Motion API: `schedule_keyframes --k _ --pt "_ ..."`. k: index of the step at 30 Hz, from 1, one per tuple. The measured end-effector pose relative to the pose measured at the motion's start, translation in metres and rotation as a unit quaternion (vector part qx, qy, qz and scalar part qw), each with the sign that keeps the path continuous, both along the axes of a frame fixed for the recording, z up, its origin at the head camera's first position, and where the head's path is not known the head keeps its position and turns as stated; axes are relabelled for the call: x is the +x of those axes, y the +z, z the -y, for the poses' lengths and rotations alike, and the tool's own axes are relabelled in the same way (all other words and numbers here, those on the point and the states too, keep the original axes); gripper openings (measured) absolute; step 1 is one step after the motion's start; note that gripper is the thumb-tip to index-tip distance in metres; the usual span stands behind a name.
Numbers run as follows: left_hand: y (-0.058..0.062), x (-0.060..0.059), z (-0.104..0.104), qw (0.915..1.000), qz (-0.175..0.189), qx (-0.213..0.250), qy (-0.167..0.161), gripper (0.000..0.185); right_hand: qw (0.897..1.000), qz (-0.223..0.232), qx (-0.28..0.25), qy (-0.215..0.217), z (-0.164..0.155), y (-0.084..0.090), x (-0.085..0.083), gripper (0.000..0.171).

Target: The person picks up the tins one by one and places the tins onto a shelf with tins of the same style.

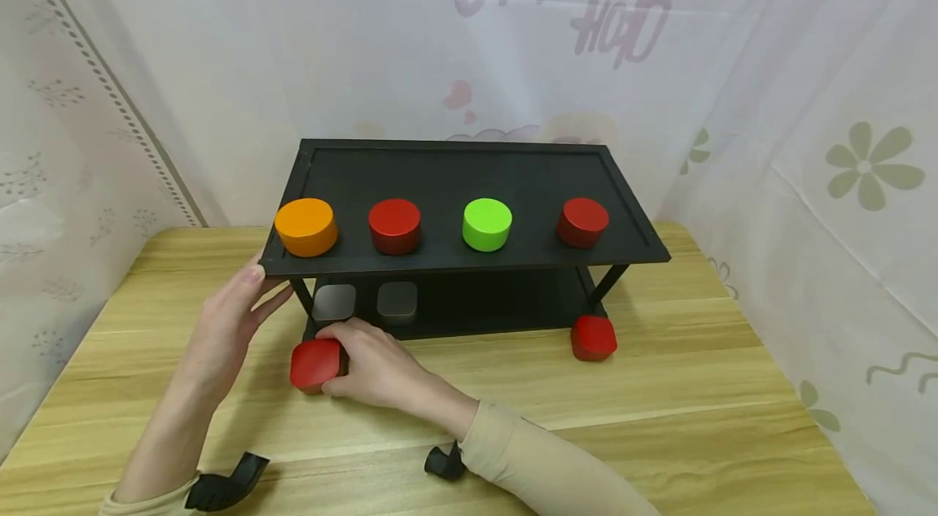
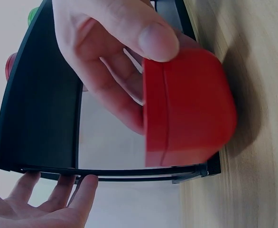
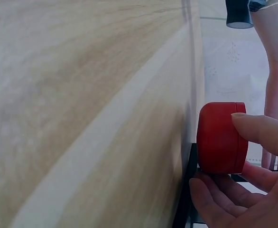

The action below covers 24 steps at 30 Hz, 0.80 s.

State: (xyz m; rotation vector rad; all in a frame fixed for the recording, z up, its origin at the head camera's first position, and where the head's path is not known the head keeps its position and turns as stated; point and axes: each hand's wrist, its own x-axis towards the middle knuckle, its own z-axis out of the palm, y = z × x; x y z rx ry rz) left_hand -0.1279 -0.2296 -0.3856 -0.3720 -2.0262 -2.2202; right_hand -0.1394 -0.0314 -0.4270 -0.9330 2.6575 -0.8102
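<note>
We record a red square tin [image 1: 316,365] on the desk [image 1: 659,410], just before the left front corner of the black two-tier shelf [image 1: 469,174]. Our right hand [image 1: 377,365] grips it, fingers [image 3: 260,130] curled round its sides. Our left hand [image 1: 227,325] rests open, fingers straight, against the shelf's left edge. Top tier: orange tin [image 1: 305,226], red tin [image 1: 395,225], green tin [image 1: 487,224], second red tin [image 1: 582,221].
</note>
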Motion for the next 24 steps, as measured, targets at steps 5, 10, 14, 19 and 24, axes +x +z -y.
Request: schedule_keyframes --k 5,10,14,19,24 --pt "-0.001 0.000 0.001 1.0000 0.003 0.003 -0.002 0.045 1.000 0.014 -0.004 -0.001 -0.006 0.005 0.001 0.057" --pt "-0.001 0.000 0.001 1.0000 0.000 0.002 -0.004 0.045 1.000 0.017 -0.007 -0.007 -0.013 0.008 0.001 0.058" --pt "-0.001 0.000 0.001 0.9999 -0.003 0.010 -0.010 0.045 1.000 0.017 -0.013 -0.011 -0.020 0.008 -0.001 0.059" --pt "-0.001 -0.001 0.001 0.9999 -0.004 0.013 -0.009 0.045 1.000 0.015 -0.019 -0.014 -0.029 0.009 -0.003 0.059" --pt "-0.001 -0.001 0.001 0.9998 -0.004 0.018 -0.011 0.045 1.000 0.012 -0.024 -0.010 -0.039 0.013 -0.002 0.060"
